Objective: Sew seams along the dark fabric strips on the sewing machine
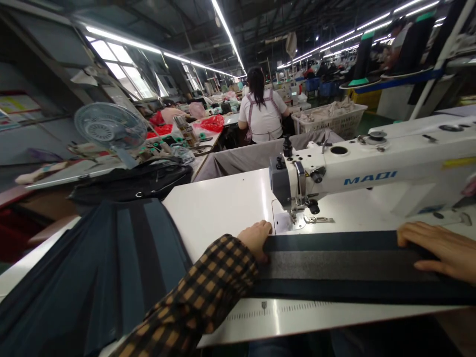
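Big garment factory floor stretching across the top of the frame, with long ceiling lights running toward the back and a person in a white top (262, 115) sitting with their back turned in the upper middle. Lower down, a white sewing table (223, 206) is filling the centre, and a white sewing machine (372, 171) is sitting on it at the right, its needle end pointing toward the middle of the frame. A long dark fabric strip (345, 270) is lying flat along the table's near edge, running from the centre out past the right border, just in front of the needle area. The left hand (256, 239), coming out of a plaid sleeve (201, 302), is pressing down on the strip's left end with fingers curled over it, not really pinching it. The right hand (444, 248) is lying flat and open on the strip at the far right, fingers spread along the cloth. Over at the lower left a stack of dark blue fabric pieces (100, 277) is draping off the table, and a small desk fan (109, 130) is standing in the upper left.
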`<state>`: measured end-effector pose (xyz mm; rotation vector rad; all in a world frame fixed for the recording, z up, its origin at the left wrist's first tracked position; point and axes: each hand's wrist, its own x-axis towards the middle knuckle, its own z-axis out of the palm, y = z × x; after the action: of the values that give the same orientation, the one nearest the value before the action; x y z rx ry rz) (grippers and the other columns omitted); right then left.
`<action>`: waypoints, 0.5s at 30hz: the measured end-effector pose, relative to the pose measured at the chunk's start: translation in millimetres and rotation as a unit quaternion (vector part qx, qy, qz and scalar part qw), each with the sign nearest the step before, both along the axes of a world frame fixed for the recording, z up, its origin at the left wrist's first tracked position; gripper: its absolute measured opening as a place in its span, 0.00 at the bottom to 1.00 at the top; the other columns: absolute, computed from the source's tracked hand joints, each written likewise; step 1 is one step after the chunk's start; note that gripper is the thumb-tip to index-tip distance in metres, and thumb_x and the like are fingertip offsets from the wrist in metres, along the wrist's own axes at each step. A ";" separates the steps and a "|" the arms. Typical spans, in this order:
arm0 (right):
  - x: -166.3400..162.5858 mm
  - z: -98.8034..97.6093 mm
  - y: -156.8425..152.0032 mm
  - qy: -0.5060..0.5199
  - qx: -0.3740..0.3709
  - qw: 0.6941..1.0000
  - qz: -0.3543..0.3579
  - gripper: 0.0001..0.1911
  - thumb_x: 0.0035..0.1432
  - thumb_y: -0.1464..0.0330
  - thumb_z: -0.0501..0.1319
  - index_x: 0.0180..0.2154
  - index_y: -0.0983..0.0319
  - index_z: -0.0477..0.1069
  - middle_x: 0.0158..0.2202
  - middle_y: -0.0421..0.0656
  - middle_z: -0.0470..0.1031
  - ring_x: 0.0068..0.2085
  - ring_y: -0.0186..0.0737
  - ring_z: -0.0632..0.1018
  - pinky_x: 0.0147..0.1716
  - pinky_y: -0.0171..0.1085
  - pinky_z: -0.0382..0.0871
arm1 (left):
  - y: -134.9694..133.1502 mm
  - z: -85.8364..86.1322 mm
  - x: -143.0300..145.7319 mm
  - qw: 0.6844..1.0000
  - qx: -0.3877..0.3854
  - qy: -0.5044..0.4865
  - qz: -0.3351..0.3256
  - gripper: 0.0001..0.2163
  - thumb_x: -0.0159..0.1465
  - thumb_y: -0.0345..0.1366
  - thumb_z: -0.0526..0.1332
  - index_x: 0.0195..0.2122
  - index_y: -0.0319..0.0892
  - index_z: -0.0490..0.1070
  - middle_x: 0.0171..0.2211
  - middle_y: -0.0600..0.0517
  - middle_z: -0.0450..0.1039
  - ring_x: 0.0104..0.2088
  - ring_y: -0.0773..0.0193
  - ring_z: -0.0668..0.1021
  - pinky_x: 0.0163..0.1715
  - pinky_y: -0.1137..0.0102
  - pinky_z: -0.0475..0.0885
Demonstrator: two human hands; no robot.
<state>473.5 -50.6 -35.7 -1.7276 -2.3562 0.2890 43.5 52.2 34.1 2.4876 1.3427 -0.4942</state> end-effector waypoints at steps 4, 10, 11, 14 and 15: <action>-5.2 12.5 31.7 -0.046 -0.115 0.991 0.053 0.46 0.36 0.67 0.64 0.58 0.56 0.49 0.59 0.47 0.53 0.58 0.51 0.56 0.55 0.44 0.49 | 25.1 1.9 14.1 0.997 -0.062 0.023 -0.039 0.36 0.28 0.35 0.72 0.43 0.42 0.63 0.33 0.53 0.71 0.34 0.58 0.73 0.32 0.68 0.68; -0.7 15.1 36.4 -0.001 -0.193 0.976 0.105 0.29 0.39 0.63 0.64 0.47 0.55 0.65 0.45 0.47 0.69 0.48 0.48 0.68 0.47 0.43 0.59 | 12.8 1.3 7.8 0.992 -0.069 -0.056 -0.094 0.22 0.39 0.25 0.66 0.37 0.45 0.68 0.38 0.55 0.69 0.41 0.61 0.71 0.40 0.71 0.65; 3.0 11.7 31.1 0.013 -0.169 0.980 0.102 0.24 0.44 0.64 0.62 0.46 0.55 0.66 0.45 0.48 0.68 0.48 0.45 0.69 0.47 0.41 0.58 | 8.4 -0.4 4.6 0.991 -0.069 -0.069 -0.092 0.21 0.40 0.24 0.64 0.37 0.45 0.68 0.37 0.55 0.69 0.39 0.62 0.72 0.38 0.72 0.66; 14.3 1.8 18.0 0.040 -0.074 0.994 0.074 0.31 0.49 0.61 0.60 0.55 0.57 0.56 0.55 0.54 0.59 0.55 0.46 0.62 0.51 0.41 0.53 | -1.1 -6.4 -2.9 0.989 -0.064 -0.105 -0.086 0.21 0.43 0.21 0.61 0.38 0.46 0.69 0.37 0.55 0.69 0.38 0.62 0.72 0.36 0.72 0.66; 16.2 0.5 15.9 0.042 -0.059 0.995 0.068 0.36 0.48 0.59 0.61 0.57 0.57 0.51 0.57 0.55 0.56 0.56 0.47 0.60 0.52 0.41 0.52 | -2.6 -7.7 -4.6 0.988 -0.062 -0.116 -0.086 0.22 0.43 0.21 0.61 0.39 0.46 0.70 0.37 0.54 0.69 0.38 0.62 0.72 0.37 0.72 0.66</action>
<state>489.7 -34.7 -35.2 -1.5724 -2.4431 0.5215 38.9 49.6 26.3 2.4798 0.9871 -0.3013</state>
